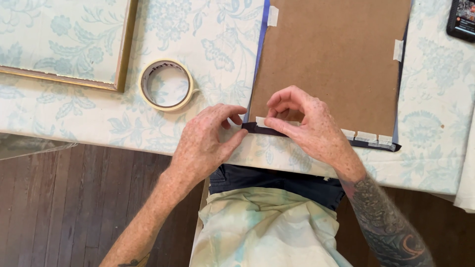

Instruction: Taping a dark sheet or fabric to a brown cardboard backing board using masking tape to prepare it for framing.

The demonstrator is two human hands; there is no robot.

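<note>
A brown backing board [331,59] lies on a dark mat whose edge [376,144] shows along the near side, on a floral tablecloth [217,44]. My right hand [302,121] presses a strip of pale masking tape [261,121] onto the board's near left corner with fingers and thumb. My left hand [210,141] rests beside it, thumb and fingertips touching the dark edge at that corner. Other tape pieces [366,135] hold the board's near edge and sides.
A roll of masking tape [166,85] lies left of the board. A gilt picture frame [123,59] sits at the far left. A dark phone [462,20] is at the top right. The table edge runs near my waist, above a wooden floor [74,207].
</note>
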